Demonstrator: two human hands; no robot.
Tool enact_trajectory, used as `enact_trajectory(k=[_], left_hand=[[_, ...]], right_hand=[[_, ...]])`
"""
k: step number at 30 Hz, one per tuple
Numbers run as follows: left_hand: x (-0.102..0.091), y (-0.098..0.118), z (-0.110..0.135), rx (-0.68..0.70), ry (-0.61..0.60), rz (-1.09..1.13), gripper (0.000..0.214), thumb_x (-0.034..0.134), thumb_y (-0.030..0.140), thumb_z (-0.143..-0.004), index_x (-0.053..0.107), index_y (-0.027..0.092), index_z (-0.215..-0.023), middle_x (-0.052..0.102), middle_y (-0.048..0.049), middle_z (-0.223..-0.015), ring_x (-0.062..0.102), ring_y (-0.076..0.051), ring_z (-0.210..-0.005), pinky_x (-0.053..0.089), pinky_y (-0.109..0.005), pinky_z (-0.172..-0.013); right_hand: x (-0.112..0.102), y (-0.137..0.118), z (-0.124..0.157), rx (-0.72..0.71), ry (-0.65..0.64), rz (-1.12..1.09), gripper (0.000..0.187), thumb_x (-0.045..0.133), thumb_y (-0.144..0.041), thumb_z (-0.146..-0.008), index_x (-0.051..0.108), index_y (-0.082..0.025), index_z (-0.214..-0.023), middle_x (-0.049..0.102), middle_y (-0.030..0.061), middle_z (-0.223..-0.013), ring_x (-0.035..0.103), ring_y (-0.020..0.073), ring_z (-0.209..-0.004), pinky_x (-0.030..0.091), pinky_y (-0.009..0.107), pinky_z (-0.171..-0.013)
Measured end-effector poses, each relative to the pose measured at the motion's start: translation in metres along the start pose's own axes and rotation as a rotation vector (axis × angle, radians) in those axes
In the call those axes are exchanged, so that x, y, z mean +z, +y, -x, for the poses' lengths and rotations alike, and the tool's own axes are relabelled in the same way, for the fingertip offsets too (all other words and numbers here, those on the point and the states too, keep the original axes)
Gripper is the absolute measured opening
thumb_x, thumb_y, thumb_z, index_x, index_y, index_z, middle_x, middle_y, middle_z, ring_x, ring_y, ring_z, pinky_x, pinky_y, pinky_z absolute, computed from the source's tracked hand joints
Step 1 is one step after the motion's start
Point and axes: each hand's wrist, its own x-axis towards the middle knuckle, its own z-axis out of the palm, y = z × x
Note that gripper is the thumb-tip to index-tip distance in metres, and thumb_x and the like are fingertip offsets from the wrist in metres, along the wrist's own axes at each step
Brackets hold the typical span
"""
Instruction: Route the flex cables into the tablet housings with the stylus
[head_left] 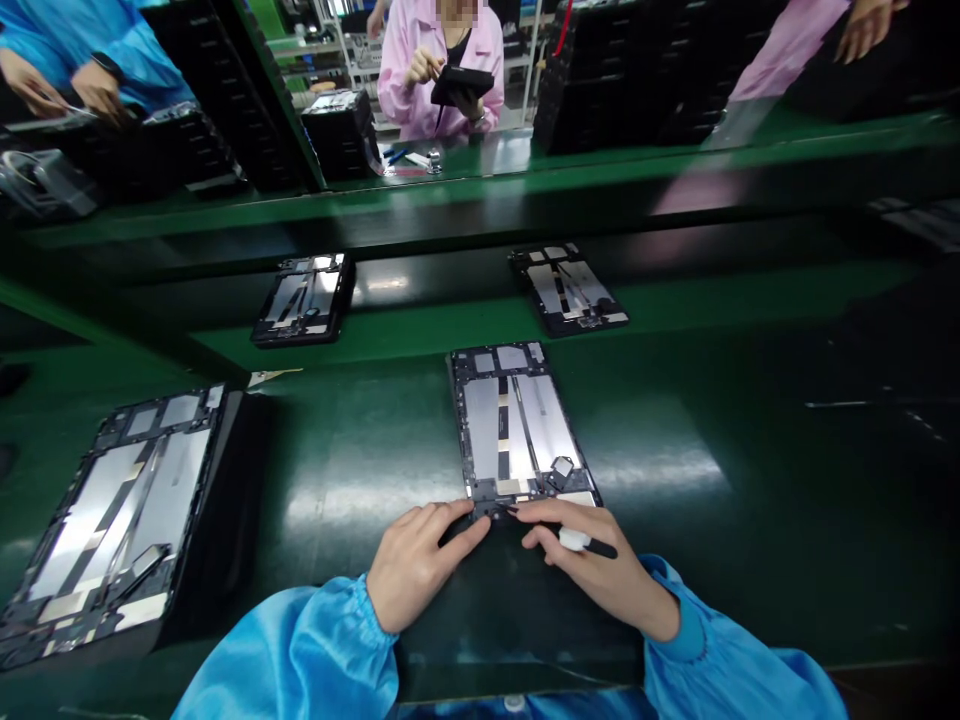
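Note:
An opened tablet [525,425] lies on the green bench in front of me, silver plates and dark ribbon cables showing. My left hand [426,555] rests at its near left corner, index finger and thumb stretched out and touching the near edge. A slim black tool with a white band [574,540] is in the closed fingers of my right hand [600,560]. Its tip meets the tablet's near edge, close to my left thumb; the exact kind of tool is unclear. Near the right hand, a small square black part [560,472] sits on the tablet.
A stack topped by another opened tablet [112,510] stands at left. Two more opened tablets [304,300] [570,288] lie farther back, before a raised green shelf [450,190]. Dark stacks [592,80] and several co-workers are beyond; one person in pink [397,80] holds a black device.

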Motion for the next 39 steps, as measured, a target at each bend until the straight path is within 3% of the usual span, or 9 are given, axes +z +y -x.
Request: enact_trajectory(k=[6,9,13,17,22,28,32,35,39], left_hand=[[0.0,-0.001,-0.004,-0.009,0.014,0.02,0.028,0.045,0.016,-0.1,0.061,0.022,-0.122,0.063,-0.0085,-0.113,0.062,-0.018,-0.094,0.055,-0.031,-0.074],[0.0,-0.002,-0.005,-0.01,0.021,0.02,0.027,0.047,0.017,-0.099,0.062,0.022,-0.121,0.063,-0.0083,-0.113,0.062,-0.018,-0.095,0.054,-0.03,-0.075],[-0.002,0.007,-0.003,0.037,0.065,0.051,0.025,0.051,0.015,-0.097,0.062,0.019,-0.119,0.065,-0.009,-0.113,0.06,-0.019,-0.102,0.051,-0.03,-0.079],[0.0,0.022,-0.001,0.219,-0.079,0.095,0.027,0.05,0.018,-0.098,0.061,0.023,-0.121,0.065,-0.0071,-0.117,0.058,-0.018,-0.098,0.048,-0.029,-0.077],[0.004,0.027,-0.002,0.275,-0.208,0.055,0.031,0.048,0.019,-0.098,0.059,0.027,-0.126,0.06,-0.0064,-0.125,0.054,-0.02,-0.1,0.045,-0.032,-0.077],[0.006,0.026,-0.002,0.261,-0.189,0.069,0.03,0.051,0.02,-0.097,0.059,0.027,-0.126,0.061,-0.0061,-0.121,0.054,-0.021,-0.1,0.044,-0.032,-0.077],[0.006,0.027,-0.002,0.243,-0.17,0.103,0.03,0.052,0.019,-0.097,0.06,0.027,-0.124,0.062,-0.0053,-0.122,0.055,-0.021,-0.098,0.045,-0.032,-0.075],[0.003,0.024,-0.003,0.2,-0.114,0.155,0.026,0.051,0.019,-0.097,0.061,0.024,-0.121,0.064,-0.0062,-0.115,0.057,-0.019,-0.094,0.046,-0.03,-0.074],[-0.001,0.012,-0.006,0.039,0.04,0.147,0.017,0.054,0.017,-0.096,0.063,0.017,-0.11,0.067,-0.0059,-0.105,0.059,-0.016,-0.091,0.049,-0.029,-0.076]], right_hand=[[0.001,-0.011,-0.006,-0.102,-0.088,0.041,0.019,0.053,-0.024,-0.097,0.07,-0.022,-0.106,0.074,0.006,-0.104,0.072,0.0195,-0.084,0.059,0.033,-0.082],[0.002,-0.011,-0.005,-0.055,-0.117,0.018,0.018,0.053,-0.026,-0.098,0.068,-0.022,-0.107,0.072,0.0063,-0.104,0.071,0.0185,-0.082,0.06,0.029,-0.073],[-0.002,-0.004,0.002,0.162,-0.071,-0.082,0.022,0.06,-0.039,-0.094,0.068,-0.02,-0.103,0.071,0.0047,-0.089,0.067,0.0147,-0.062,0.058,0.024,-0.052],[-0.012,0.003,0.011,0.294,-0.099,-0.051,0.022,0.062,-0.04,-0.092,0.066,-0.018,-0.092,0.067,0.0007,-0.067,0.064,0.0144,-0.054,0.054,0.022,-0.047],[-0.013,0.002,0.011,0.195,-0.128,0.122,0.016,0.062,-0.033,-0.092,0.061,-0.019,-0.083,0.064,0.0,-0.069,0.064,0.0163,-0.057,0.049,0.025,-0.05],[-0.003,0.003,0.009,0.126,-0.138,0.192,0.019,0.062,-0.034,-0.092,0.063,-0.019,-0.08,0.065,0.0011,-0.073,0.065,0.0185,-0.066,0.049,0.028,-0.059],[-0.009,0.003,0.007,0.27,-0.132,-0.139,0.025,0.06,-0.041,-0.093,0.058,-0.019,-0.081,0.066,0.001,-0.071,0.07,0.0181,-0.065,0.055,0.027,-0.055],[-0.02,-0.006,-0.01,0.313,-0.077,-0.306,0.031,0.063,-0.048,-0.089,0.053,-0.02,-0.082,0.069,0.0024,-0.073,0.072,0.0183,-0.066,0.058,0.026,-0.053],[-0.025,-0.02,-0.047,0.329,-0.113,-0.236,0.033,0.067,-0.048,-0.084,0.053,-0.019,-0.08,0.068,0.0012,-0.065,0.073,0.0189,-0.064,0.056,0.023,-0.049]])
